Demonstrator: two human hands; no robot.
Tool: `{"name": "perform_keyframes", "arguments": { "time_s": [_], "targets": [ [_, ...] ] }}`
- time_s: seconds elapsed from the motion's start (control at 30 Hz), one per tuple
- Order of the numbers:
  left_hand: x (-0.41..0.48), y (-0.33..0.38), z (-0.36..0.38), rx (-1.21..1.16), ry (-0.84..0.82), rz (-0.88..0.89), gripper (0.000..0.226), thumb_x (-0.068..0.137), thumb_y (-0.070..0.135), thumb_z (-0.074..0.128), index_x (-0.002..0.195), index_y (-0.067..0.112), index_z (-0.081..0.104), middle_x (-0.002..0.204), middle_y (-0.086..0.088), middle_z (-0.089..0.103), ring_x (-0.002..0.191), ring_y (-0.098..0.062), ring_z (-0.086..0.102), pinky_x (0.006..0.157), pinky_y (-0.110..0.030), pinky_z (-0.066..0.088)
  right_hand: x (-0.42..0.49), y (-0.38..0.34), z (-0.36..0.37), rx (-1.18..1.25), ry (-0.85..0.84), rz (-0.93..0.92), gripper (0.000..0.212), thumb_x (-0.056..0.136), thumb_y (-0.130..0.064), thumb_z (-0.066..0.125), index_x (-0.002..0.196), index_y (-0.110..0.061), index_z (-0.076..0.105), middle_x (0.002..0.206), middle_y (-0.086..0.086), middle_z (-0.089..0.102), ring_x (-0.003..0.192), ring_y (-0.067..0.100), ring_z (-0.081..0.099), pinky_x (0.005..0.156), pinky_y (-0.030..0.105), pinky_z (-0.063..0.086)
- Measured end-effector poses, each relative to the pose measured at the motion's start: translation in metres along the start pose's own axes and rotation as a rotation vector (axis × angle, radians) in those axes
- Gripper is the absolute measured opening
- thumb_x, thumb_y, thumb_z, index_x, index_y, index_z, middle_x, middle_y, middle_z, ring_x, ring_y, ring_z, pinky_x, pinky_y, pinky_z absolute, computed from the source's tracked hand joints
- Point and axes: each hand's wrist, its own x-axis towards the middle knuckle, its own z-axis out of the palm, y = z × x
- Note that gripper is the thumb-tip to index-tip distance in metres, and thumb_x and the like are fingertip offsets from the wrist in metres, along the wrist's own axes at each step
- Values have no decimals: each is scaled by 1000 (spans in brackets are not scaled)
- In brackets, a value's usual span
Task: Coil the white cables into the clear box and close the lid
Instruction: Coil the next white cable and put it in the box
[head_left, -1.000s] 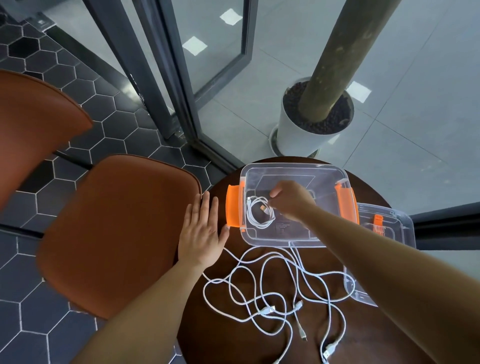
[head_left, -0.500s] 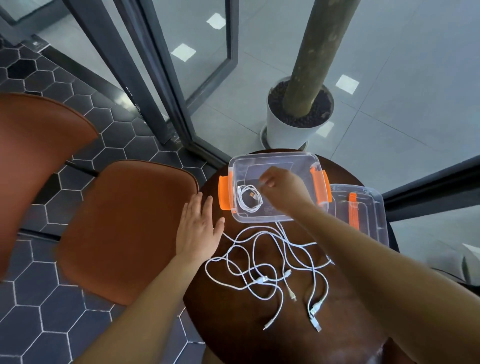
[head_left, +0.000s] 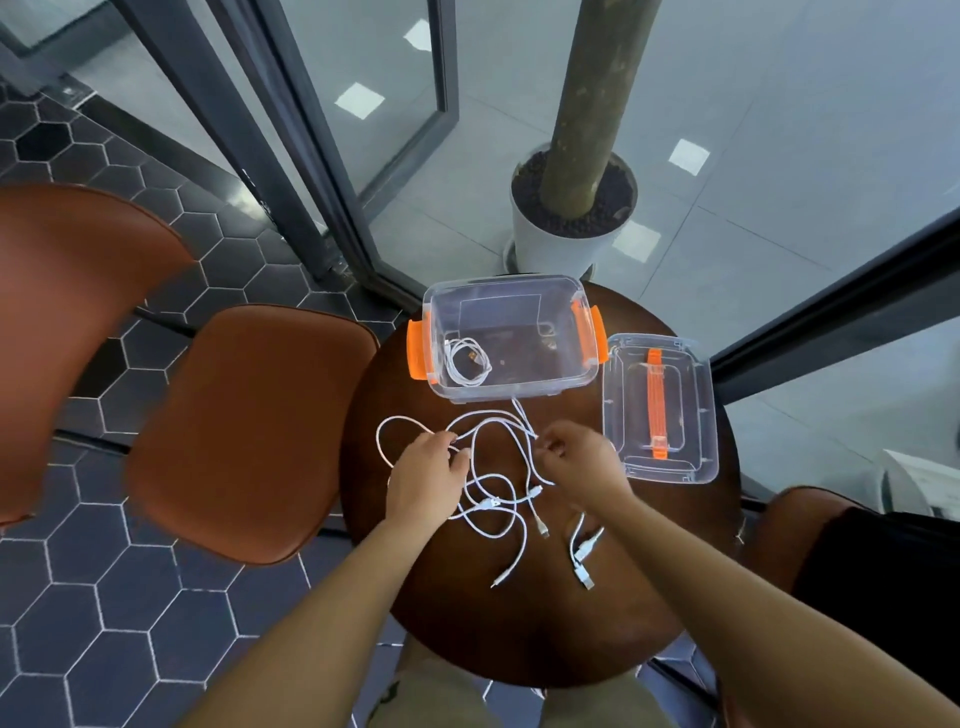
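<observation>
No readable text, labels or numbers anywhere.

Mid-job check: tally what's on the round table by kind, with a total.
Clear plastic box with orange latches: 1
Clear lid with orange handle: 1
Coiled white cable in the box: 1
Tangle of loose white cables: 1, strands uncountable
Total: 4

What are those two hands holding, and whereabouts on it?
Both pinch the loose white cables lying on the table: the left hand a loop on the tangle's left side, the right hand a strand on its right.
</observation>
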Motion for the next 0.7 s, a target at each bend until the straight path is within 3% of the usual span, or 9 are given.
{"name": "perform_keyframes", "arguments": {
  "time_s": [0.1, 0.2, 0.3, 0.4, 0.47, 0.6, 0.7],
  "targets": [
    [7, 13, 17, -150, -80, -136, 48, 99, 39, 56, 134, 7, 61, 122, -8, 70, 120, -26, 61, 100, -38, 47, -4, 23, 20, -97, -107, 77, 21, 90, -17, 57, 104, -19, 73, 105, 0, 75, 97, 22, 69, 81, 29, 53],
    [14, 18, 29, -187, -147, -235, 52, 98, 41, 59, 137, 7, 58, 130, -11, 67, 124, -29, 60, 106, -43, 47, -3, 40, 33, -112, -51, 147, 34, 87, -13, 59, 119, -21, 65, 122, 1, 64, 101, 25, 67, 77, 28, 49],
    [17, 16, 34, -210, -131, -273, 33, 96, 34, 63, 120, 11, 70, 116, -8, 71, 113, -29, 65, 97, -41, 52, 4, 52, 40, -101, 80, 148, 47, 90, -11, 60, 136, -20, 51, 141, 8, 45, 107, 31, 65, 82, 36, 53],
    [17, 13, 34, -258, -87, -282, 16, 96, 25, 63, 98, 14, 75, 98, -4, 75, 94, -25, 70, 82, -36, 55, 12, 56, 43, -103, 21, 166, 62, 94, -14, 61, 151, -22, 37, 152, 7, 40, 122, 30, 60, 94, 41, 53],
    [13, 13, 31, -353, -85, -279, 15, 96, 23, 63, 101, 14, 73, 94, -3, 73, 87, -24, 71, 80, -39, 58, 16, 57, 42, -70, 13, 161, 60, 93, -17, 62, 149, -26, 41, 144, 6, 53, 120, 27, 61, 94, 40, 52],
    [1, 21, 16, -566, -43, -244, 10, 98, 17, 62, 102, 12, 69, 78, -6, 66, 63, -18, 67, 61, -34, 54, 15, 53, 30, 33, 94, 111, 35, 94, -24, 64, 128, -33, 64, 115, 0, 71, 96, 19, 68, 82, 33, 56],
    [-4, 28, 2, -761, -39, -305, 7, 98, 11, 62, 103, 10, 67, 72, -9, 64, 62, -21, 67, 65, -37, 60, 8, 47, 17, 75, 146, 10, 28, 95, -21, 63, 119, -34, 70, 104, -2, 70, 89, 17, 68, 73, 27, 53]
  ]
}}
